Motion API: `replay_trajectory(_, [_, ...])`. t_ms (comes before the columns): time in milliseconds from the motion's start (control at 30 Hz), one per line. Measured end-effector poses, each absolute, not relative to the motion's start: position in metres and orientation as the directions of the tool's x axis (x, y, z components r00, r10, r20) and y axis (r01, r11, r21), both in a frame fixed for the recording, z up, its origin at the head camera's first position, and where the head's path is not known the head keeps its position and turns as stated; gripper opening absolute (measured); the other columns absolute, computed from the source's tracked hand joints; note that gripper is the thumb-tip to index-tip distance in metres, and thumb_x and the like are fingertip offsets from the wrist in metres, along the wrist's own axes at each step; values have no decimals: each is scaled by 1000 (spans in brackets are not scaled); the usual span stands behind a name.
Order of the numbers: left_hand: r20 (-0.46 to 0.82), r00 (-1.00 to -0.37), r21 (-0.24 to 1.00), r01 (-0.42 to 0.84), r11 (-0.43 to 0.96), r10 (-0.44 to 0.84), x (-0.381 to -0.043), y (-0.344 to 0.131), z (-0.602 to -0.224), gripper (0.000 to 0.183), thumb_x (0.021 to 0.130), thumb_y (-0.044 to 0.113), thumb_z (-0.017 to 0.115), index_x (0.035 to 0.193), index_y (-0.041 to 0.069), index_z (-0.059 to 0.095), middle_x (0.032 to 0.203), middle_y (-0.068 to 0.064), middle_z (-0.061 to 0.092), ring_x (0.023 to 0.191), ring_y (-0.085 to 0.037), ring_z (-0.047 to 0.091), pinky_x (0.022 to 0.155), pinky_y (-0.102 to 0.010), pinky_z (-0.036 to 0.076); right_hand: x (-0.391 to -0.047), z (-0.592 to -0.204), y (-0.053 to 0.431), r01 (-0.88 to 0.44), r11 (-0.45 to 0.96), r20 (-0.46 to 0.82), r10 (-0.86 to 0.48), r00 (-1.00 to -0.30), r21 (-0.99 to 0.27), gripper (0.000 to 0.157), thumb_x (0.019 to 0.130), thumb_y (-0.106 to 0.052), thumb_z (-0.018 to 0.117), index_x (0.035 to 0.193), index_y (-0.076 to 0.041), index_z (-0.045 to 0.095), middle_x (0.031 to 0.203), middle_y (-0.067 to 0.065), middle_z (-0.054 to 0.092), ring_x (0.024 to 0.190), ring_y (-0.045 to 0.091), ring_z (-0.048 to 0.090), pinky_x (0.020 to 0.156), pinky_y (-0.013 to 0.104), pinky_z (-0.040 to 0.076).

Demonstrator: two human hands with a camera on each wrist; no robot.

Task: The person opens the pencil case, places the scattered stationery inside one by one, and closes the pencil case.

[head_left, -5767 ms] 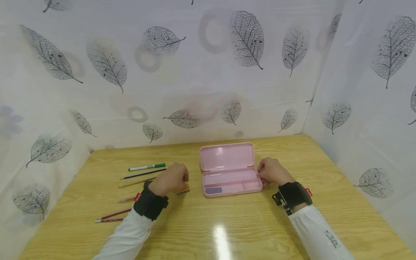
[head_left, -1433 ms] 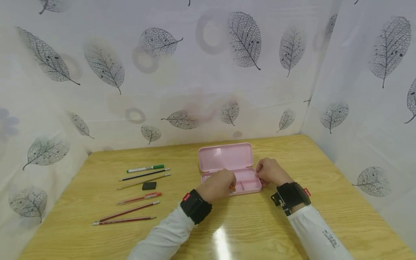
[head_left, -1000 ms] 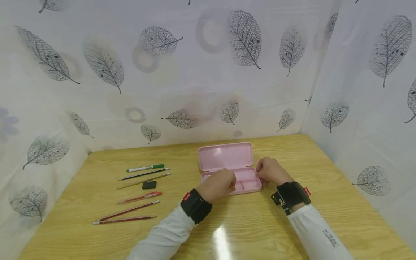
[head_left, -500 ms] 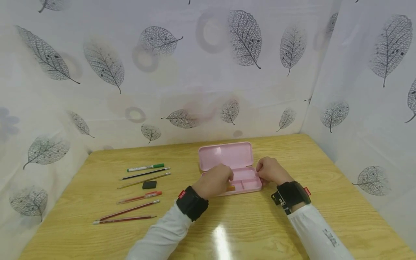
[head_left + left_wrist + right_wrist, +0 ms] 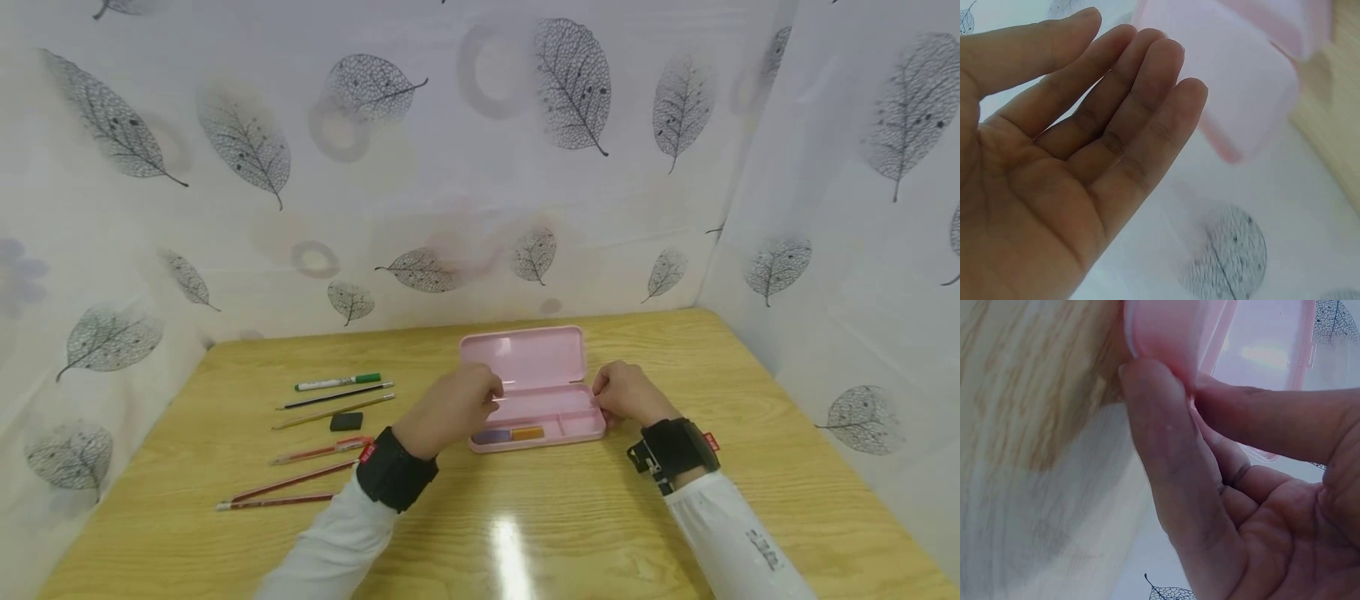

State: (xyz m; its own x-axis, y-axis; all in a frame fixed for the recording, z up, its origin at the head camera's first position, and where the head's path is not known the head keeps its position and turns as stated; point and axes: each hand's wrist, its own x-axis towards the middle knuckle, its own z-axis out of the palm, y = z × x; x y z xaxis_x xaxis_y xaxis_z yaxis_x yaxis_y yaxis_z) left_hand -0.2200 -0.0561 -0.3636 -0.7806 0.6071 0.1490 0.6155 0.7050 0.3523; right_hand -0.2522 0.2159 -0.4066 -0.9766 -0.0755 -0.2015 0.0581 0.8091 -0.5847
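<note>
I see the pink pencil case (image 5: 534,403) on the wooden surface (image 5: 585,525), its lid (image 5: 536,357) tipped back, leaving the compartments reachable. My right hand (image 5: 630,395) pinches its right end wall between thumb and fingers, I'd judge to stop it sliding. My left hand (image 5: 450,410) holds nothing, its fingers relaxed and slightly bent above the case's left end. An orange block (image 5: 527,433) and a purple block (image 5: 491,437) lie end to end in the long front compartment, a fit that suits their narrow shape. The black eraser (image 5: 347,422), green-capped marker (image 5: 337,382) and red pen (image 5: 318,452) lie left, spread apart, probably for easy picking.
</note>
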Motion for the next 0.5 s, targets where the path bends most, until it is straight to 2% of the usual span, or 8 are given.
replay_trajectory(200, [175,-813,358,578,733,555,-210,-92,-361,11,85,0,70,95,-2,74,90,-11,70,82,-22,62,75,-41,57,-251,-404,215,73,805,-217,-70,-974,-588,4,85,4,62,89,7,63,75,17,65,56,20,64,52,33,59])
replay_trajectory(500, [144,-886,323,462,826,440,-185,-161,-355,14,84,-1,72,98,2,75,91,-11,71,83,-24,64,73,-40,57,-251,-405,215,84,796,-227,-68,-971,-599,4,85,4,64,88,7,63,70,15,64,53,18,63,50,30,59])
